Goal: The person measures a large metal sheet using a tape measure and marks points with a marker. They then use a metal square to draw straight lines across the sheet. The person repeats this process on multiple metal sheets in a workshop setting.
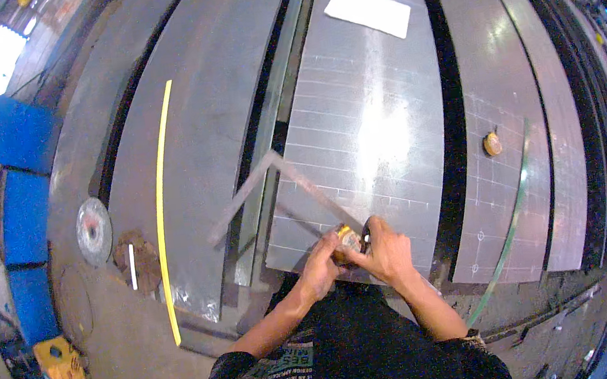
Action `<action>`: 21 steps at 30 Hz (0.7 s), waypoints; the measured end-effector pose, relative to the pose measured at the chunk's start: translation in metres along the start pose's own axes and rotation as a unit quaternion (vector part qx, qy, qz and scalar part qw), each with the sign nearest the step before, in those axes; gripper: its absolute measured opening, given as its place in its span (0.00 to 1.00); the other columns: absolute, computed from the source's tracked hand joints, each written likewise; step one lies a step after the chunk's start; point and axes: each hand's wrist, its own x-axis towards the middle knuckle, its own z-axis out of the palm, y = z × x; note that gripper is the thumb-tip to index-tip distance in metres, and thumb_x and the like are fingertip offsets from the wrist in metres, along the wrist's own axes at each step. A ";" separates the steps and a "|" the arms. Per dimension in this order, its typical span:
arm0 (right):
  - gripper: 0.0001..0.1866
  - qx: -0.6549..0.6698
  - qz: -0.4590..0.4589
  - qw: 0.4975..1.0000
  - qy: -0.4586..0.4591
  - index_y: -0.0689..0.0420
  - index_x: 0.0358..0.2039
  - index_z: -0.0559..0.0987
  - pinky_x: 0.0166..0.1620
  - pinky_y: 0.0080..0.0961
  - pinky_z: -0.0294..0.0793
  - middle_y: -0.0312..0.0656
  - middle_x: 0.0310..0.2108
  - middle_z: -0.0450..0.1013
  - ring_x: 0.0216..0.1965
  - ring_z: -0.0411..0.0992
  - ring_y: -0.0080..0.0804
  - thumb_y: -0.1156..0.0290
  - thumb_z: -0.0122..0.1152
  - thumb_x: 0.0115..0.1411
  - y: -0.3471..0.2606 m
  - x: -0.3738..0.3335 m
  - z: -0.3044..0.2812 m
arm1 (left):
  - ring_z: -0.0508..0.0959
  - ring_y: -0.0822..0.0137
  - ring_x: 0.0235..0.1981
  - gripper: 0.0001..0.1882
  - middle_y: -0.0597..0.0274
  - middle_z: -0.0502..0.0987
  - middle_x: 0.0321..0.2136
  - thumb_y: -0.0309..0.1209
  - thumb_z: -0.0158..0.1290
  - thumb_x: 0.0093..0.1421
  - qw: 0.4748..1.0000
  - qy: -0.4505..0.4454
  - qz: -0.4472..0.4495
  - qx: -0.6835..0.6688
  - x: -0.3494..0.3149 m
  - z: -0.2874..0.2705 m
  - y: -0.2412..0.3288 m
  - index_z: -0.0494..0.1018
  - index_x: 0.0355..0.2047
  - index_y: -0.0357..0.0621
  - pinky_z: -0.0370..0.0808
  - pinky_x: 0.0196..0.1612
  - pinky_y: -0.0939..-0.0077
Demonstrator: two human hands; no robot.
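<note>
My left hand (318,269) is closed round a small yellow and dark tape measure (349,239) close in front of my body. My right hand (388,253) is closed beside it, its thumb reaching toward the tape measure. Gripped at one end by my right hand, an L-shaped metal square (311,190) points away, its corner far and its other arm slanting back to the left. A small dark and white item shows at the right fingers, too small to name. Below the hands lies a grey steel plate (332,119) scribed with many cross lines.
A white sheet (369,13) lies on the plate's far part. Right of a dark gap, another marked plate holds a second tape measure (493,144) and a curved green strip (515,229). Leftward are a long yellow strip (161,217), a round disc (94,232) and blue boxes (29,216).
</note>
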 end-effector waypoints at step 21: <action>0.18 0.153 0.122 0.951 0.240 0.54 0.36 0.77 0.32 0.45 0.74 0.50 0.28 0.77 0.29 0.77 0.53 0.51 0.62 0.63 -0.083 -0.124 0.007 | 0.75 0.43 0.52 0.28 0.35 0.74 0.52 0.35 0.57 0.61 0.717 0.252 0.201 0.619 -0.085 -0.300 0.191 0.68 0.56 0.28 0.70 0.58 0.58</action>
